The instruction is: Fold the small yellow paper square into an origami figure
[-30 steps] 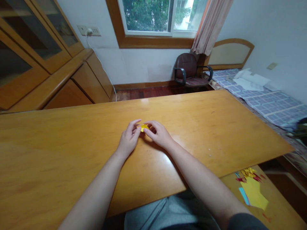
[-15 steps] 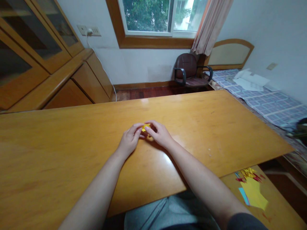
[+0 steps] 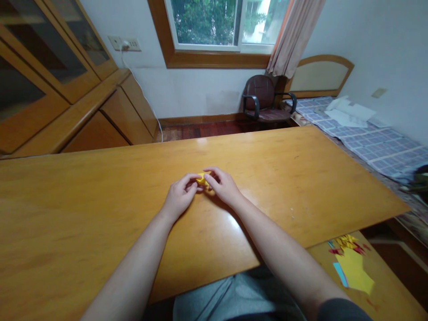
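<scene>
A small folded piece of yellow paper [image 3: 202, 179] lies between both my hands at the middle of the long wooden table [image 3: 100, 209]. My left hand [image 3: 179, 195] pinches its left side with curled fingers. My right hand [image 3: 223, 187] pinches its right side with thumb and forefinger. Most of the paper is hidden by my fingers.
A lower wooden surface at the bottom right carries yellow, blue and red paper pieces [image 3: 351, 265]. Wooden cabinets [image 3: 60, 80] line the left wall. A dark armchair [image 3: 264, 100] stands under the window, and a bed with a checked cover [image 3: 374, 138] runs along the right.
My fingers have drawn closer together over the yellow paper, covering more of it. The hands stay at the same place on the table.
</scene>
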